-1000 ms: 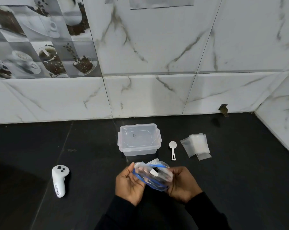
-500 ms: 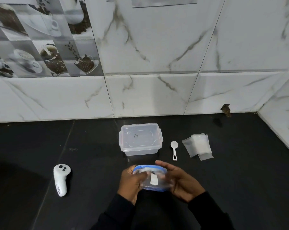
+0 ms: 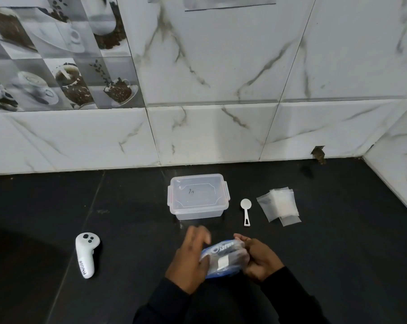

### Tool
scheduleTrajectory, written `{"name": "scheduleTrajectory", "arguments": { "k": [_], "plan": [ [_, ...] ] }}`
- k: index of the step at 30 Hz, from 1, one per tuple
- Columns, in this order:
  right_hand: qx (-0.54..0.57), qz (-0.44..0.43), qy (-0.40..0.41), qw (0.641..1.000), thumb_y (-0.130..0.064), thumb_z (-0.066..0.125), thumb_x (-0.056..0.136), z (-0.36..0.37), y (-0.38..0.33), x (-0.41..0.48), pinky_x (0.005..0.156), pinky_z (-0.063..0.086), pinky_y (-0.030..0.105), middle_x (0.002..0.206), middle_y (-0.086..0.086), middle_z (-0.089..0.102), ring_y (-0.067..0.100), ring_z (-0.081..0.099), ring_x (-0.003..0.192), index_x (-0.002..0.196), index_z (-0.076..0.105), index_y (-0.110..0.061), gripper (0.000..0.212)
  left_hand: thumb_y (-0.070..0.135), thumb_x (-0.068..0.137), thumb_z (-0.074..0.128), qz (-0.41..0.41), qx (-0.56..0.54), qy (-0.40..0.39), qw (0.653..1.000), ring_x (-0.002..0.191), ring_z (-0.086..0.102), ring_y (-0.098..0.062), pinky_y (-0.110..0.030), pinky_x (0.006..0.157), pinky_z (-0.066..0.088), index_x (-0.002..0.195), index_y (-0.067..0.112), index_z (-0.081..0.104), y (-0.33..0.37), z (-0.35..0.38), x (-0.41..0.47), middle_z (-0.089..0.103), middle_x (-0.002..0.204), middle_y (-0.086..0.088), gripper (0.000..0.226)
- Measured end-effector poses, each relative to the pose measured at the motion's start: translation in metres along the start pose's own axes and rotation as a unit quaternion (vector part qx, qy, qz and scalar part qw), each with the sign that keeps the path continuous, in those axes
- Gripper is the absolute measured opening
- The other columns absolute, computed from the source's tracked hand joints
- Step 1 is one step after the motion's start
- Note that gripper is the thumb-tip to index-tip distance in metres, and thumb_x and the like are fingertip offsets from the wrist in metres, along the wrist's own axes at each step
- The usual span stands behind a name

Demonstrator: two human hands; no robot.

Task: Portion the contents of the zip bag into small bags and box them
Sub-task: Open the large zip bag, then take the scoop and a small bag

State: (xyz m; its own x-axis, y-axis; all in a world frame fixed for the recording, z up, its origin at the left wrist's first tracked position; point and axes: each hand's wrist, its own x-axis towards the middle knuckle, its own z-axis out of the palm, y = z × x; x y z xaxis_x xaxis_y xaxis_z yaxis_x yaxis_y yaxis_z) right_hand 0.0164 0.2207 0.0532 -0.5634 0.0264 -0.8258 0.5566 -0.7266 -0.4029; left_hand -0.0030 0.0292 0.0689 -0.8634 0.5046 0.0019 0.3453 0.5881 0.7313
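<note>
Barely begun. The right hand (image 3: pixel 260 260) curls round the clear blue-trimmed zip bag (image 3: pixel 223 256); the left hand (image 3: pixel 188 260) is blurred, its grip unreadable. Small translucent bags (image 3: pixel 279 204) lie unfilled, and the clear lidded plastic box (image 3: pixel 197 195) is closed.

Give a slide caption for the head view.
Right hand grips the zip bag, left hand touches it, near a lidded box, scoop and small bags on a counter.

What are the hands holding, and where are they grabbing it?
Both hands hold the zip bag. The right hand grips its right end with curled fingers; the left hand holds its left end, thumb on the front.
</note>
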Motion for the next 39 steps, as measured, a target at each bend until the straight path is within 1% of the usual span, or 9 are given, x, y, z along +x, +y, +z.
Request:
{"name": "scheduleTrajectory", "arguments": {
  "k": [3, 6, 9, 14, 17, 21, 27, 32, 39],
  "plan": [
    [-0.060, -0.075, -0.007, 0.995, -0.006, 0.053, 0.097, 0.001, -0.002, 0.003, 0.059, 0.050, 0.035, 0.069, 0.015, 0.058, 0.025, 0.057, 0.058, 0.087, 0.057, -0.010, 0.011, 0.014, 0.086, 0.052, 0.082, 0.120, -0.020, 0.989, 0.092, 0.061, -0.009, -0.020, 0.075, 0.049, 0.096, 0.031, 0.052, 0.001, 0.004, -0.004, 0.038, 0.128, 0.015, 0.020],
    [-0.105, -0.155, -0.102, 0.977, -0.026, 0.079, 0.079, 0.000, -0.004, -0.001, 0.058, 0.050, 0.030, 0.075, 0.011, 0.059, 0.018, 0.058, 0.064, 0.088, 0.060, -0.012, 0.025, 0.019, 0.078, 0.059, 0.021, 0.098, 0.019, 0.995, 0.087, 0.065, -0.007, -0.021, 0.073, 0.052, 0.095, 0.030, 0.064, -0.011, 0.008, -0.001, 0.052, 0.112, 0.016, 0.021],
    [-0.218, -0.198, -0.194, 0.936, -0.018, 0.088, 0.065, -0.001, -0.004, -0.014, 0.068, 0.050, 0.027, 0.088, 0.014, 0.066, 0.022, 0.063, 0.076, 0.083, 0.071, -0.009, 0.026, 0.030, 0.079, 0.060, -0.022, 0.103, 0.041, 0.994, 0.089, 0.067, -0.008, -0.025, 0.074, 0.054, 0.103, 0.032, 0.070, -0.012, 0.008, 0.004, 0.063, 0.104, 0.012, 0.027],
    [-0.629, -0.312, -0.040, 0.711, -0.009, 0.067, 0.076, 0.008, 0.000, -0.016, 0.089, 0.050, 0.023, 0.098, -0.006, 0.068, 0.003, 0.062, 0.091, 0.081, 0.081, -0.027, 0.023, 0.040, 0.083, 0.065, -0.094, 0.133, 0.023, 0.986, 0.090, 0.065, -0.011, -0.027, 0.077, 0.054, 0.107, 0.031, 0.066, -0.002, 0.019, 0.003, 0.051, 0.117, 0.012, 0.025],
    [-0.682, -0.305, 0.054, 0.663, -0.006, 0.056, 0.084, 0.014, 0.010, -0.013, 0.094, 0.049, 0.025, 0.109, -0.001, 0.049, 0.011, 0.058, 0.096, 0.105, 0.074, -0.029, 0.036, 0.035, 0.079, 0.073, -0.107, 0.168, -0.031, 0.979, 0.103, 0.061, -0.016, -0.028, 0.088, 0.055, 0.130, 0.043, 0.049, -0.004, 0.028, 0.002, 0.031, 0.140, 0.003, 0.057],
    [-0.687, -0.339, 0.071, 0.639, 0.001, 0.046, 0.079, 0.013, 0.013, -0.017, 0.089, 0.050, 0.024, 0.107, -0.004, 0.039, 0.019, 0.063, 0.092, 0.118, 0.065, -0.037, 0.057, 0.019, 0.080, 0.069, -0.125, 0.185, -0.047, 0.973, 0.111, 0.054, -0.027, -0.034, 0.093, 0.053, 0.138, 0.053, 0.028, -0.005, 0.022, 0.002, 0.017, 0.144, 0.000, 0.079],
    [-0.714, -0.316, 0.052, 0.623, -0.010, 0.055, 0.086, 0.003, 0.005, -0.012, 0.089, 0.051, 0.025, 0.108, -0.007, 0.038, 0.015, 0.063, 0.092, 0.114, 0.064, -0.038, 0.041, 0.010, 0.079, 0.062, -0.094, 0.163, -0.012, 0.982, 0.095, 0.062, -0.012, -0.019, 0.081, 0.048, 0.122, 0.038, 0.061, -0.011, 0.009, 0.001, 0.047, 0.113, 0.008, 0.051],
    [-0.752, -0.256, 0.036, 0.607, -0.021, 0.061, 0.087, -0.001, 0.004, 0.006, 0.097, 0.048, 0.033, 0.104, -0.004, 0.036, 0.024, 0.061, 0.107, 0.120, 0.067, -0.037, 0.037, 0.008, 0.079, 0.051, -0.145, 0.129, -0.038, 0.980, 0.101, 0.063, -0.019, -0.029, 0.086, 0.052, 0.112, 0.030, 0.068, -0.014, 0.010, 0.010, 0.050, 0.108, 0.006, 0.044],
    [-0.625, -0.346, 0.027, 0.699, -0.050, 0.076, 0.076, -0.015, -0.026, 0.005, 0.089, 0.041, 0.019, 0.110, -0.016, 0.055, 0.005, 0.053, 0.108, 0.089, 0.078, -0.029, 0.024, 0.039, 0.086, 0.054, -0.121, 0.138, -0.003, 0.983, 0.108, 0.038, -0.015, -0.029, 0.088, 0.047, 0.102, 0.039, 0.070, -0.017, 0.011, 0.009, 0.042, 0.123, 0.013, 0.022]
  ]
}}
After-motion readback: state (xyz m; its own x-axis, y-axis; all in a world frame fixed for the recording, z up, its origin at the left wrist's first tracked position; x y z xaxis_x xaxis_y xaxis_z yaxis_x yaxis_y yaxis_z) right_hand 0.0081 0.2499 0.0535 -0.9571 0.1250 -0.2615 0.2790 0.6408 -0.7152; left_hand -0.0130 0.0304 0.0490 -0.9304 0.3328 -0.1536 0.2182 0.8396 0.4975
